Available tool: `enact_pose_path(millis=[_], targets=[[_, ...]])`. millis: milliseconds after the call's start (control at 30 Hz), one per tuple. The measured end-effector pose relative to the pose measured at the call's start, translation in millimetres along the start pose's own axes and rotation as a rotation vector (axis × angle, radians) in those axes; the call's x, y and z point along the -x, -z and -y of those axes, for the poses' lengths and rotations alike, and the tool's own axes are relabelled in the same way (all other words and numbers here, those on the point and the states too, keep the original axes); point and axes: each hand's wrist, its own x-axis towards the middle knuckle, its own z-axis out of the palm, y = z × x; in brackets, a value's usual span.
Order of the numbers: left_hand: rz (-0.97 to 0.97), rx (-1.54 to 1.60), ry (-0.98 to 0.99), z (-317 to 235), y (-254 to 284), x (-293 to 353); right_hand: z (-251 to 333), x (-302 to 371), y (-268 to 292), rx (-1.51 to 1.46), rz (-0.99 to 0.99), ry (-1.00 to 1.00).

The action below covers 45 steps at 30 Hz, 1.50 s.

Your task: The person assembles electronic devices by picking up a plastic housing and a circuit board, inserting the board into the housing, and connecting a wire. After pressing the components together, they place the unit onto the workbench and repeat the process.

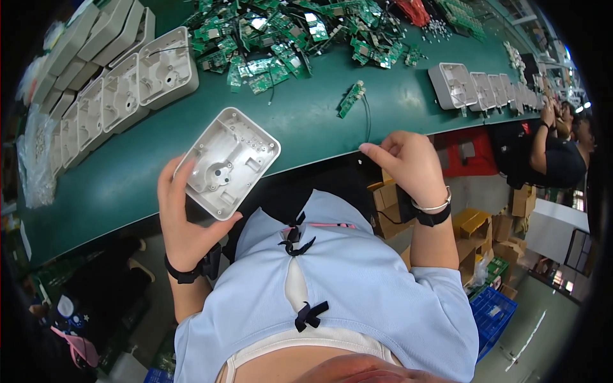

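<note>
My left hand [182, 220] grips a light grey plastic housing [241, 148] by its left side, with the thumb at its lower corner. The housing is tilted, its open side up, showing round bosses, screw posts and a small rectangular slot. My right hand [412, 163] is at the bench's near edge with its fingers curled and thumb pressed in. A thin dark cable [368, 121] runs down to the thumb and forefinger, which pinch its end. Its other end joins a small green circuit board [351, 99] lying on the green bench [300, 131].
Stacked grey housings [118, 96] line the left side of the bench. A heap of green circuit boards [268, 45] covers the back middle. More housings [453, 86] stand in a row at right, toward co-workers [555, 140]. Cardboard boxes [476, 233] and a blue crate [495, 313] sit at lower right.
</note>
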Motion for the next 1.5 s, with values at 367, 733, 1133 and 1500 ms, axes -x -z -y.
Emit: enact_pose_path(millis=[367, 733, 1133, 1500], targets=[[-0.048, -0.013, -0.039, -10.1, -9.8, -5.0, -7.1, 5.2, -29.1, -0.479, -0.226, -0.004], [-0.073, -0.044, -0.061, -17.6, -8.3, 2.1, -22.2, -20.5, -28.7, -0.381, -0.051, 0.152], [-0.143, -0.068, -0.062, -22.3, -9.0, -5.2, 1.6, -44.1, -15.9, -1.828, 0.661, -0.250], [-0.117, -0.016, -0.046, -25.0, -16.1, -13.3, 73.7, -16.0, -75.3, -1.246, 0.214, 0.517]])
